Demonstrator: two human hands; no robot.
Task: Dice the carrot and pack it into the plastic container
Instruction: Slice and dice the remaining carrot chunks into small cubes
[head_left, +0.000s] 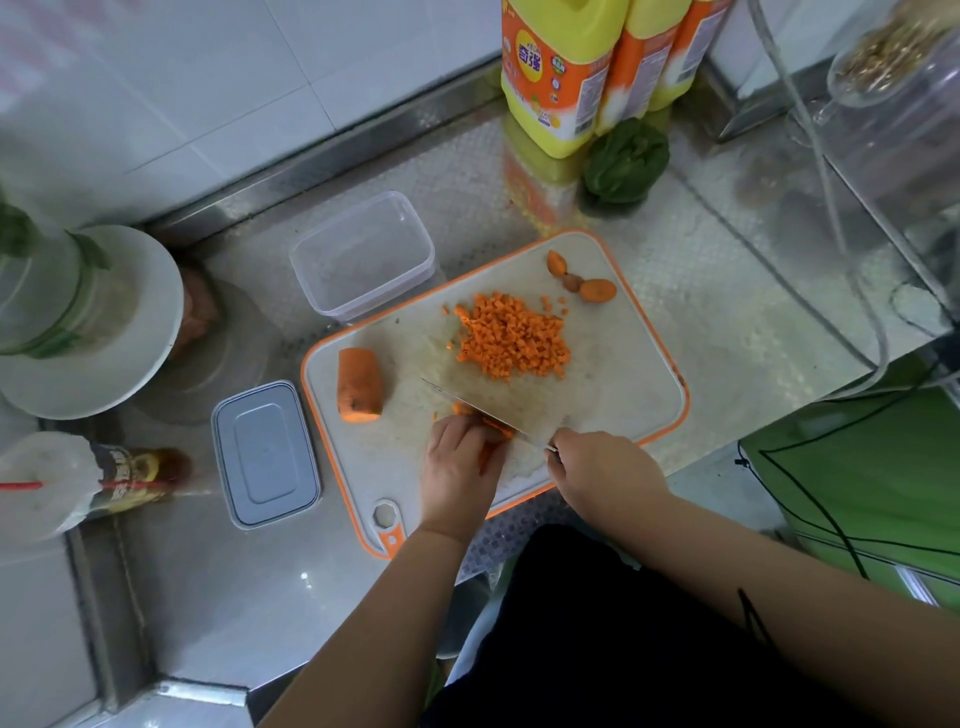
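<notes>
My steel counter: cutting board at centre near front edge; empty plastic container touching its far-left corner; grey lid beside its left edge; yellow detergent bottles and leafy greens toward back edge; white plate far left.

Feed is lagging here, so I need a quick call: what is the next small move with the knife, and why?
Probably another downward cut: the right hand holds the knife over the carrot strips pinned by the left hand. A carrot chunk remains uncut and the plastic container is empty.
</notes>
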